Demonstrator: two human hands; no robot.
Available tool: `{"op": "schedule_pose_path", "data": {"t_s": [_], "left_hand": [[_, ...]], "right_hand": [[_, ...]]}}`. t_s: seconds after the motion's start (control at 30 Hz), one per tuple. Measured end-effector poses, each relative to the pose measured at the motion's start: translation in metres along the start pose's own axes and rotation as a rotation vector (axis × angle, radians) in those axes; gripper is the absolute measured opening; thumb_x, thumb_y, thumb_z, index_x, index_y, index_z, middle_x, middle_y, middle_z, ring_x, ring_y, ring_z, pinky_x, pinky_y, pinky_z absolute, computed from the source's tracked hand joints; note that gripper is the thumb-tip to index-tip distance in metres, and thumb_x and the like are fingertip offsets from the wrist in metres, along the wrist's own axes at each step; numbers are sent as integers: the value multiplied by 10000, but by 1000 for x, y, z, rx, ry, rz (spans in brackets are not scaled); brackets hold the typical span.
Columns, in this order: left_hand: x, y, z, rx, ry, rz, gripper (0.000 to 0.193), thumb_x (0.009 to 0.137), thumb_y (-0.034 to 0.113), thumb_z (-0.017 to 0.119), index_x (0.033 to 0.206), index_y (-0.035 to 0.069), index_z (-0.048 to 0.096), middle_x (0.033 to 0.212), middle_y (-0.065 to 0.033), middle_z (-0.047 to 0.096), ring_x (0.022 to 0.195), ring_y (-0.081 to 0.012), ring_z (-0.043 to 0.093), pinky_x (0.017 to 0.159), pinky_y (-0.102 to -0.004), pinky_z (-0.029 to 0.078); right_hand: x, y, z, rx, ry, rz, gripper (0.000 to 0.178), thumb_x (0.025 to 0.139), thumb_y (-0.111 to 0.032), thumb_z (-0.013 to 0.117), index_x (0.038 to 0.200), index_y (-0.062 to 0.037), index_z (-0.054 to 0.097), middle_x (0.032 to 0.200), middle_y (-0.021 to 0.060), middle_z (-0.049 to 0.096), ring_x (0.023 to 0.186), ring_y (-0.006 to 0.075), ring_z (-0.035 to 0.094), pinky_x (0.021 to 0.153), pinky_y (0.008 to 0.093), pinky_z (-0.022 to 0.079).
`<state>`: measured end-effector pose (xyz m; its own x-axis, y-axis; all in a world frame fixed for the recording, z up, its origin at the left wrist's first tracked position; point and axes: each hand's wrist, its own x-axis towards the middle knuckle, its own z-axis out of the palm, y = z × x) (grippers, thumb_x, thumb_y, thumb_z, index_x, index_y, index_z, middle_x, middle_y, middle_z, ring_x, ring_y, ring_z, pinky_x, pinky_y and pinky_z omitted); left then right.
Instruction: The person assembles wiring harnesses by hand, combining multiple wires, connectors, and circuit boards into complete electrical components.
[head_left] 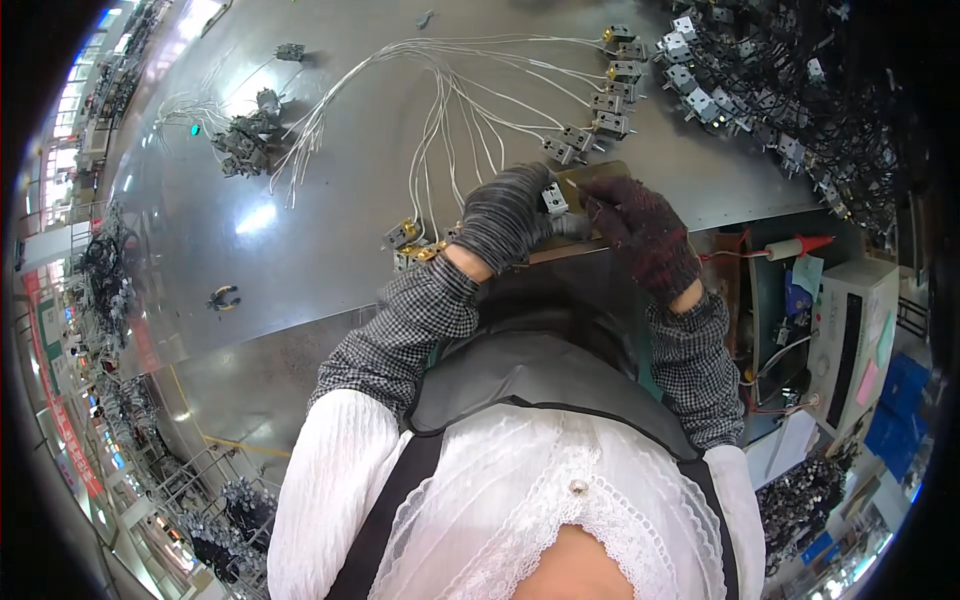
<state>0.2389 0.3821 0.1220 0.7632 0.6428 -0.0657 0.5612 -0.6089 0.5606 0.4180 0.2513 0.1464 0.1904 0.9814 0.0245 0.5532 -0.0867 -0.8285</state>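
In a grey striped glove, my left hand (505, 215) grips a small silver metal block (555, 198) near the table's front edge. My right hand (645, 232), in a dark red glove, is closed just right of the block. Whatever lies between its fingertips is too small to make out. Behind the right fingers shows a tan flat piece (610, 172). Several similar blocks with white wires (610, 100) stand in a row beyond my hands. More wired blocks (403, 235) with brass-coloured parts sit left of my left wrist, partly hidden by it.
A pile of blocks with black cables (760, 110) covers the table's right end. Another cluster of wired blocks (245, 140) lies at the left. Small pliers (224, 297) rest near the front left edge. A red-tipped probe (800, 246) and a white instrument box (850, 340) are at right.
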Motion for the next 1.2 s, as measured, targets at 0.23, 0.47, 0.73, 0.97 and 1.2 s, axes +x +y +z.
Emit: {"op": "schedule_pose_path", "data": {"t_s": [0.23, 0.47, 0.73, 0.97, 1.2], "left_hand": [[-3, 17, 4, 124, 11, -10, 536, 761, 472, 849, 1103, 91, 689, 1011, -153, 704, 951, -347, 710, 803, -451, 567], [-3, 15, 7, 123, 40, 20, 536, 750, 473, 846, 1100, 106, 673, 1017, -138, 708, 942, -345, 712, 807, -459, 562], [4, 15, 10, 183, 47, 89, 528, 741, 450, 855, 1101, 113, 666, 992, -132, 706, 922, -342, 713, 798, -473, 550], [2, 9, 12, 172, 55, 141, 484, 784, 343, 863, 1153, 109, 654, 993, -112, 702, 931, -304, 725, 853, -444, 559], [-12, 3, -40, -777, 112, -130, 528, 940, 344, 781, 1316, 46, 561, 1103, -127, 674, 941, -263, 718, 853, -402, 582]], "right_hand": [[-6, -23, 0, -270, 0, -209, 273, 902, -116, 684, 1166, -53, 717, 1083, 189, 729, 1001, 381, 706, 868, 450, 571], [-1, -31, -4, -410, -129, -85, 253, 884, -111, 682, 1128, -60, 724, 1031, 189, 734, 965, 388, 711, 857, 448, 570], [-1, -31, -3, -362, -125, 49, 238, 896, -106, 653, 1119, -62, 720, 1049, 182, 731, 976, 388, 705, 860, 453, 567], [-4, -28, -3, -312, -52, -30, 235, 904, -126, 659, 1120, -58, 719, 1051, 191, 727, 988, 391, 699, 867, 452, 563], [-7, -14, -4, 45, -23, 89, 233, 973, -140, 645, 1163, -27, 718, 1013, 167, 740, 951, 301, 722, 853, 403, 561]]}}
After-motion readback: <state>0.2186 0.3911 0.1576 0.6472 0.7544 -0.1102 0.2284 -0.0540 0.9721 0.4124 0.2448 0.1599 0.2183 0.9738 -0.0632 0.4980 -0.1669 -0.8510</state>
